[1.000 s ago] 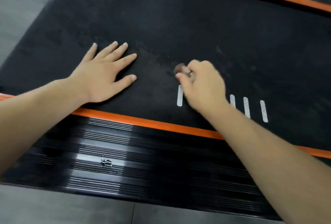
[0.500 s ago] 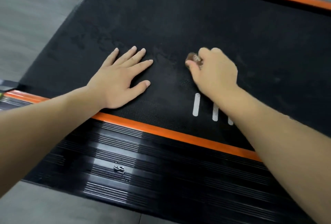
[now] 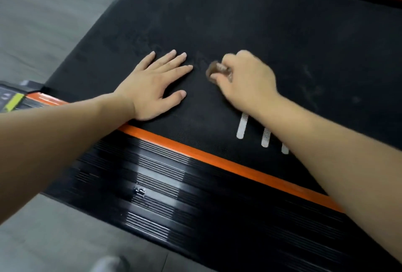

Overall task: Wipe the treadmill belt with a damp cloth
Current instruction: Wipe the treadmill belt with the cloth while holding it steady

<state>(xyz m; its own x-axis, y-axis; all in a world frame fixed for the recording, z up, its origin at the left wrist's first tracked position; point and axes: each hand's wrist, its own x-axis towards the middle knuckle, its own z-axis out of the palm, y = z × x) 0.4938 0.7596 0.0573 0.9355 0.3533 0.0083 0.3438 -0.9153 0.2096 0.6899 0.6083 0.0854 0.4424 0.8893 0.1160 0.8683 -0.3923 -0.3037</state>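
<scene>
Head view: since 0.5 s earlier, right hand [image 3: 247,80], fingers curled round brown cloth [image 3: 214,70] on belt [image 3: 239,21], had neared flat, splayed left hand [image 3: 150,91]; cloth protruded leftward, long axis indiscernible.

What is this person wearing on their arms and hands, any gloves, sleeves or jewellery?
Nothing that shows. The left hand and right hand have no gloves. The left forearm and right forearm are uncovered to the picture's edge, with no sleeve in sight. No watch or bracelet sits at either wrist, and no ring shows on the left hand.
</scene>
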